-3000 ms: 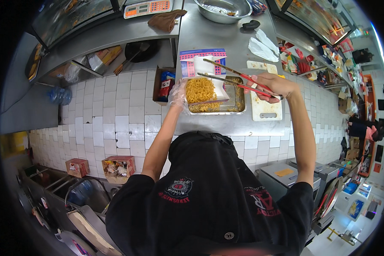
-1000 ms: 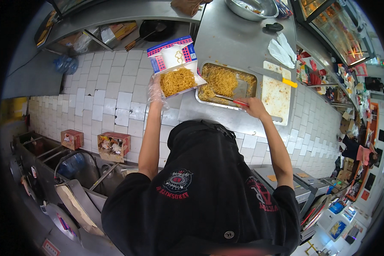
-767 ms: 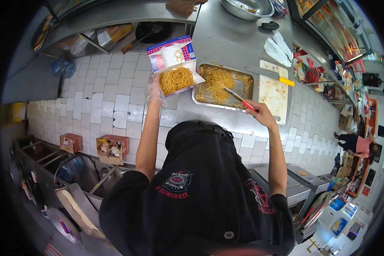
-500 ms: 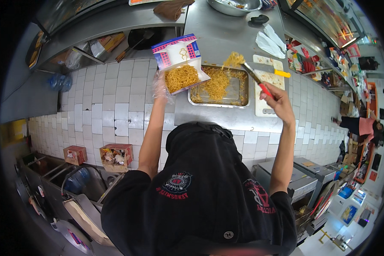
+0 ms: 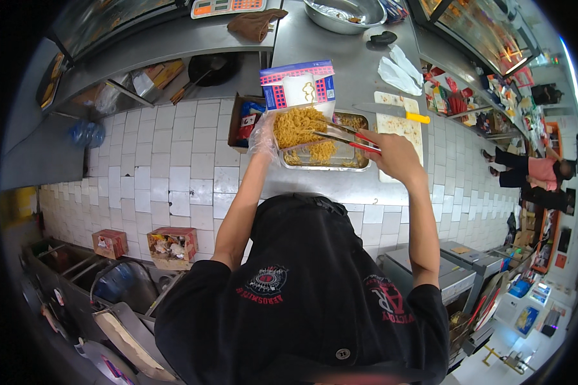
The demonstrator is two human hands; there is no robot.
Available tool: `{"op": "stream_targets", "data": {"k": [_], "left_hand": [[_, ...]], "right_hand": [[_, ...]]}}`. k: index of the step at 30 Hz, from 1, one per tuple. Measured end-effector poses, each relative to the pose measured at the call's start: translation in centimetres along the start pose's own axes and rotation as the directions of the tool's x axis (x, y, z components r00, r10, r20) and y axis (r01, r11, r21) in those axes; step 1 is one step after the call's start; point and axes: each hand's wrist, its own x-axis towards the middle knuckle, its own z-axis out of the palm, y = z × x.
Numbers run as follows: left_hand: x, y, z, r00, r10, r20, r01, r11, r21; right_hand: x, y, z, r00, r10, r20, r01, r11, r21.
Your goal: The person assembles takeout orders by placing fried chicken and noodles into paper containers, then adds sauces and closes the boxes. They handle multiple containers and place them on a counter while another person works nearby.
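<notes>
My left hand (image 5: 262,138), in a clear plastic glove, grips the left side of an open cardboard takeaway box (image 5: 328,82) with a blue and pink lid. Fried noodles (image 5: 297,127) fill the box, which hangs over the left part of a metal tray (image 5: 368,144). My bare right hand (image 5: 394,156) is closed round red-handled metal tongs (image 5: 341,137). Their arms stand slightly apart, and the tips reach into the noodles at the box's right side. More noodles (image 5: 322,151) lie in the tray, partly hidden by the box.
Right of the tray lies a white cutting board (image 5: 411,133) with a yellow-handled knife (image 5: 417,118). Beyond it are a white cloth or bag (image 5: 400,70) and a metal bowl (image 5: 350,27). A carton of packets (image 5: 241,122) stands left of the table. Two people appear far right.
The tongs have swung left from the tray's right side into the box, and the clump they carried now merges with its noodles. The box has shifted right over the tray.
</notes>
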Motion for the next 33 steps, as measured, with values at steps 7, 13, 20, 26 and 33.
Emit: {"op": "stream_targets", "data": {"k": [7,13,20,26,33], "left_hand": [[-0.1,0.2,0.2,0.983,0.004,-0.184,0.035,0.977,0.21],[-0.2,-0.1,0.2,0.975,-0.081,-0.206,0.055,0.99,-0.132],[1.4,-0.1,-3.9,0.989,0.039,-0.146,-0.057,0.991,-0.118],[-1.2,2.1,-4.4,0.961,0.062,-0.27,-0.082,0.995,-0.062],[-2.6,3.6,-4.3,0.94,0.094,-0.329,-0.123,0.99,-0.068]], "right_hand": [[-2.4,1.9,-4.5,0.99,-0.118,-0.081,0.133,0.97,0.204],[-3.2,5.0,-4.8,0.992,0.08,-0.098,-0.043,0.941,0.335],[-2.2,9.6,2.9,0.986,0.153,-0.068,-0.14,0.976,0.166],[-0.3,7.6,10.4,0.991,0.017,-0.136,0.009,0.982,0.187],[4.3,4.8,15.6,0.986,0.071,-0.153,-0.077,0.996,-0.037]]}}
